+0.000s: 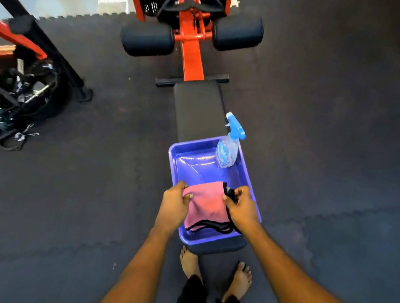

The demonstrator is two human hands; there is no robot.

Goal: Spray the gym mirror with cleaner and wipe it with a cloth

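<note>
Pink cloth (206,207), one, pinched by left grip (175,204) and right grip (241,209), one spray bottle (227,149), one purple tub (250,179)

I had only the one view, a wide-angle camera worn on the person's head. It looked forward and steeply down, along both forearms to the left hand (175,204) and right hand (241,209) close below. The purple tray (249,172) on the black bench (199,106) sat near the middle of the picture, and the bare feet showed at the bottom edge. The dark floor mats (90,188) curved away at the sides. No second view shared the scene.
</note>
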